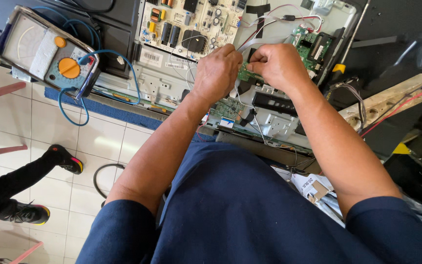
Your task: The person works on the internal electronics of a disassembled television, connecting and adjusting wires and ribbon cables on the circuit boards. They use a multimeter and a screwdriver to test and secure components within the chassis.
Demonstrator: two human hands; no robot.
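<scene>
Left hand (pixel 216 73) | right hand (pixel 277 66) | both pinching flat ribbon cable (pixel 250 45) at upper centre | cable runs up-right from fingertips | small green board (pixel 245 73) between hands

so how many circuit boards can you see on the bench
3. A large pale board at the top, a green board at the upper right, and a small green board below the hands. More may be hidden under the hands.
</scene>
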